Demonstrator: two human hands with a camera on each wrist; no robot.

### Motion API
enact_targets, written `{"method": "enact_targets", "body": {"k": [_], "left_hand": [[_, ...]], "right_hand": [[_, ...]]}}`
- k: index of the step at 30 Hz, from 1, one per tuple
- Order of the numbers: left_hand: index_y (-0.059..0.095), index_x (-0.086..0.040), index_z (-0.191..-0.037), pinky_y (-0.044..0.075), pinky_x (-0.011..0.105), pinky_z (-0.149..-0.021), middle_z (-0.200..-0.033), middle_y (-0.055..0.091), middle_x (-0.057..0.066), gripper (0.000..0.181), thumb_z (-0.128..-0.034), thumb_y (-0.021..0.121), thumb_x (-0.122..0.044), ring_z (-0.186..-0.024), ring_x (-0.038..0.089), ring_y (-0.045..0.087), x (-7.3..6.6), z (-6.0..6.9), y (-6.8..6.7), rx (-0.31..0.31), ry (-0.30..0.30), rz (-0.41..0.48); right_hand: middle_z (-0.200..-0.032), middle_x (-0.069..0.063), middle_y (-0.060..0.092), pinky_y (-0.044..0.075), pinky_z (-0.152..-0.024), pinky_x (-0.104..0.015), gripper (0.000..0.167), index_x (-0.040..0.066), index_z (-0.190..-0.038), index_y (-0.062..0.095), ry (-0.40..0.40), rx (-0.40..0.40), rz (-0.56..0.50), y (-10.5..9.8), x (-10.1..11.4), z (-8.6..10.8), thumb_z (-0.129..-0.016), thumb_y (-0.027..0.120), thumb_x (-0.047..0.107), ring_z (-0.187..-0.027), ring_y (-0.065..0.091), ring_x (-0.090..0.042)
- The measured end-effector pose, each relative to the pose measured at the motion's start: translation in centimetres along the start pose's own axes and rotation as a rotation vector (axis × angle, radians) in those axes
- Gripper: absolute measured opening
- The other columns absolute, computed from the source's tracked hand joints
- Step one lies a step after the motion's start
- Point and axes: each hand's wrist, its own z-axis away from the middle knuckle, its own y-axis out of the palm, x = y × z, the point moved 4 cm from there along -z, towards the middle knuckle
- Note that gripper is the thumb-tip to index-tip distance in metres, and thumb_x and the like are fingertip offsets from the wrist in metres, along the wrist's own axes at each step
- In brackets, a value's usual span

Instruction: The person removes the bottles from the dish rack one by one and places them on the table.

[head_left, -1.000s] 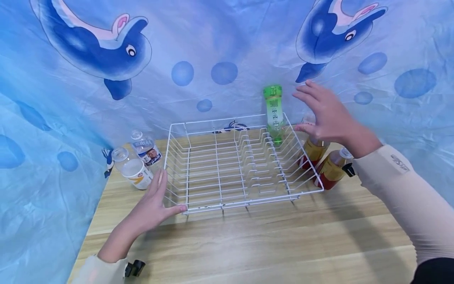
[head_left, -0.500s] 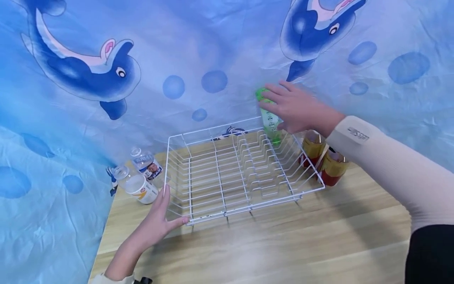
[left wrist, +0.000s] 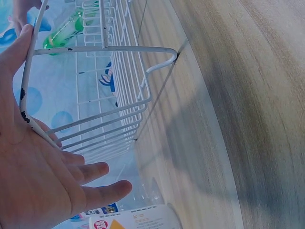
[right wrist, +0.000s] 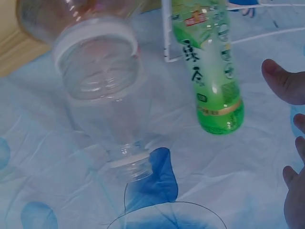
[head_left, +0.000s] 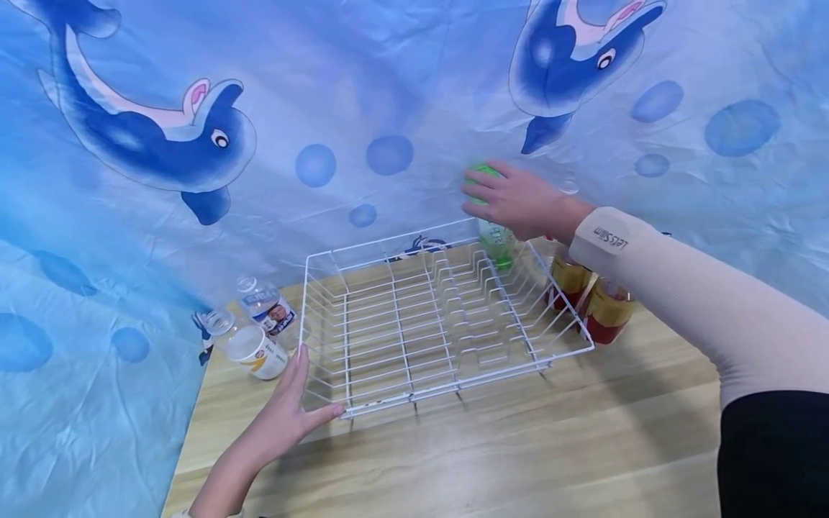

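Note:
A white wire dish rack [head_left: 408, 399] stands on the wooden table. My left hand [head_left: 278, 414] rests at its front left corner, thumb on the front and straight fingers along the side; in the left wrist view this hand [left wrist: 52, 176] touches the rack's wire. At the back right of the rack, a green tea bottle [head_left: 497, 248] stands upside down. In the head view my right hand [head_left: 518, 201] overlaps its upper part. The right wrist view shows the thumb [right wrist: 283, 83] and fingers spread, with a gap between them and the green bottle [right wrist: 212, 71].
Two clear bottles, one with a white-and-orange label [head_left: 262, 352] and one with a blue label [head_left: 272, 309], stand left of the rack. Two bottles with gold-and-red labels [head_left: 609, 313] stand at its right. A blue dolphin curtain [head_left: 414, 86] hangs behind.
My right hand has moved left from beside the green tea bottle to in front of its upper end. The head view has shifted slightly. My left hand stays at the rack's corner.

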Motion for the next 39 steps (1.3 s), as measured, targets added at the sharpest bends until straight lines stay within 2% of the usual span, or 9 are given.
{"method": "enact_targets", "body": {"k": [5, 14, 21, 27, 31, 39], "left_hand": [[-0.010, -0.002, -0.159, 0.013, 0.070, -0.114, -0.165, -0.011, 0.026, 0.122, -0.0874, 0.073, -0.054, -0.149, 0.050, -0.001, 0.1, 0.0, 0.0, -0.008, 0.008, 0.000], [-0.010, -0.002, -0.159, 0.013, 0.069, -0.114, -0.164, -0.010, 0.027, 0.124, -0.0860, 0.071, -0.062, -0.149, 0.050, -0.001, 0.1, 0.1, 0.3, 0.006, -0.013, 0.013], [-0.011, -0.004, -0.160, 0.015, 0.069, -0.114, -0.165, -0.011, 0.025, 0.123, -0.0865, 0.072, -0.059, -0.149, 0.051, 0.000, 0.2, 0.3, 0.2, -0.008, -0.007, 0.017], [-0.010, -0.005, -0.160, 0.015, 0.068, -0.114, -0.165, -0.012, 0.024, 0.123, -0.0863, 0.073, -0.058, -0.149, 0.050, 0.000, 0.2, 0.6, 0.3, -0.017, -0.005, 0.038], [-0.010, -0.004, -0.160, 0.015, 0.067, -0.115, -0.166, -0.013, 0.022, 0.123, -0.0862, 0.072, -0.059, -0.150, 0.048, -0.001, 0.2, 0.8, 0.3, -0.021, -0.007, 0.038], [-0.007, -0.003, -0.160, 0.017, 0.065, -0.115, -0.166, -0.011, 0.021, 0.125, -0.0842, 0.072, -0.062, -0.150, 0.046, 0.000, 0.2, 0.8, 0.7, -0.039, 0.012, 0.032]], "right_hand": [[-0.157, -0.022, 0.037, 0.015, -0.119, -0.062, 0.081, 0.009, -0.149, 0.048, -0.066, 0.010, 0.105, 1.1, -0.3, -0.7, -0.077, 0.085, 0.013, -0.149, 0.021, -0.043], [-0.154, -0.017, 0.044, 0.016, -0.119, -0.062, 0.069, 0.014, -0.146, 0.053, -0.145, 0.073, 0.222, 3.8, -0.7, -1.9, -0.083, 0.081, 0.009, -0.148, 0.025, -0.041], [-0.153, -0.017, 0.044, 0.015, -0.119, -0.063, 0.075, 0.015, -0.144, 0.055, -0.123, 0.097, 0.247, 4.9, -1.3, -2.9, -0.077, 0.087, 0.009, -0.148, 0.023, -0.042], [-0.155, -0.017, 0.042, 0.015, -0.118, -0.064, 0.074, 0.017, -0.144, 0.056, -0.116, 0.114, 0.286, 5.7, -1.3, -3.4, -0.077, 0.087, 0.008, -0.148, 0.023, -0.041], [-0.157, -0.016, 0.039, 0.016, -0.118, -0.064, 0.077, 0.020, -0.144, 0.056, -0.120, 0.115, 0.319, 6.4, -1.2, -3.4, -0.075, 0.088, 0.010, -0.149, 0.022, -0.041], [-0.159, -0.014, 0.036, 0.012, -0.118, -0.066, 0.078, 0.023, -0.143, 0.057, -0.088, 0.125, 0.315, 7.8, -1.0, -3.4, -0.073, 0.087, 0.006, -0.150, 0.019, -0.041]]}}
